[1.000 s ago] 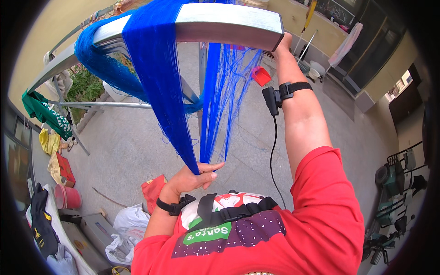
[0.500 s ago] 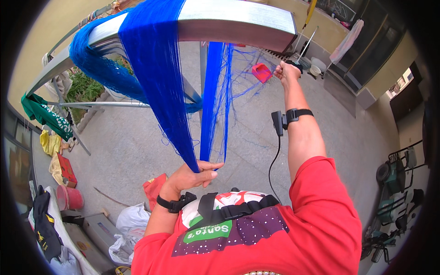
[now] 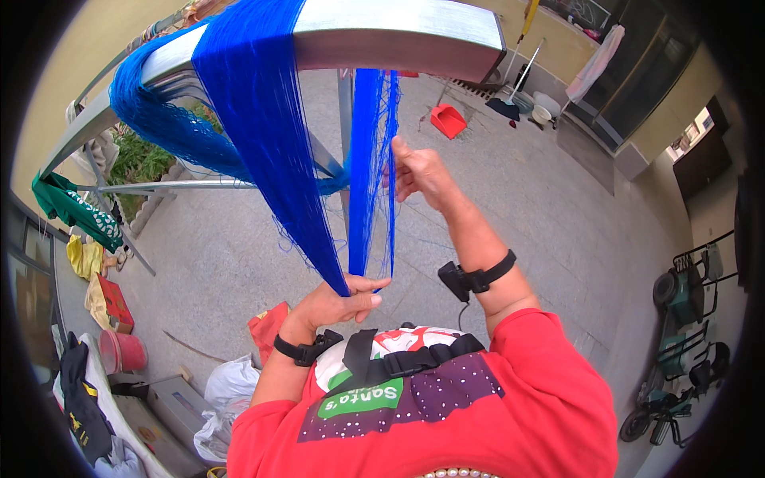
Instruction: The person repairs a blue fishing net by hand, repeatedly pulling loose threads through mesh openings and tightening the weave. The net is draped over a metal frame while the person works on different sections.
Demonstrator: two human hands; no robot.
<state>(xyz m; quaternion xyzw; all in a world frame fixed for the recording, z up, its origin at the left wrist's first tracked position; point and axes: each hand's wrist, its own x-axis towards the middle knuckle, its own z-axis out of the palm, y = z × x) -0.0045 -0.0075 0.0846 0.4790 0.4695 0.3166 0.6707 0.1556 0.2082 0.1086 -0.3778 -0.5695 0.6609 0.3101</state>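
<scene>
A thick hank of bright blue thread (image 3: 267, 135) hangs over a metal beam (image 3: 398, 36) and tapers down to my left hand (image 3: 339, 305). That hand is closed around the bottom of the loop, thumb and forefinger pointing right. Behind it, the far side of the hank (image 3: 368, 171) drops from under the beam, with loose, fuzzy strands along its right edge. My right hand (image 3: 426, 177) is at these strands, fingers bent and apart, the fingertips partly hidden among the threads. A second, duller blue hank (image 3: 171, 119) is draped over the beam farther left.
Metal bars (image 3: 183, 186) of the stand run left, with a green cloth (image 3: 76, 211) on them. A red dustpan (image 3: 449, 122) and a broom (image 3: 504, 106) are on the paved floor beyond. A red bucket (image 3: 122, 351) and white bags (image 3: 229, 386) lie at lower left.
My right hand has come from far out on the right back to the hank's edge. The strands that were spread out toward it now hang close to the hank. My left hand stays in place.
</scene>
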